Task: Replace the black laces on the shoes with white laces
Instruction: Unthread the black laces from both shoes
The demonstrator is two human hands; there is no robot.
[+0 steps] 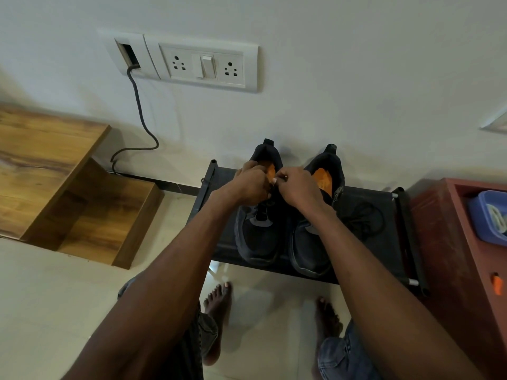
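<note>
Both hands, left (251, 182) and right (297, 187), met over left black mesh shoe (259, 231) on dark fabric rack (384, 237), fingers curled, apparently pinching black lace (264, 208) to free it; grip unclear.

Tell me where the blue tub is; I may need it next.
The blue tub sits at the head view's far right edge, on the red cabinet just right of the black rack holding the shoes.

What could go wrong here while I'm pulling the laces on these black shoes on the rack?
1. Both hands, left hand and right hand, tug at the left shoe; it may slide off the rack onto bare feet below.
2. The loose black lace lying beside the right shoe could slip off the rack's edge.
</note>
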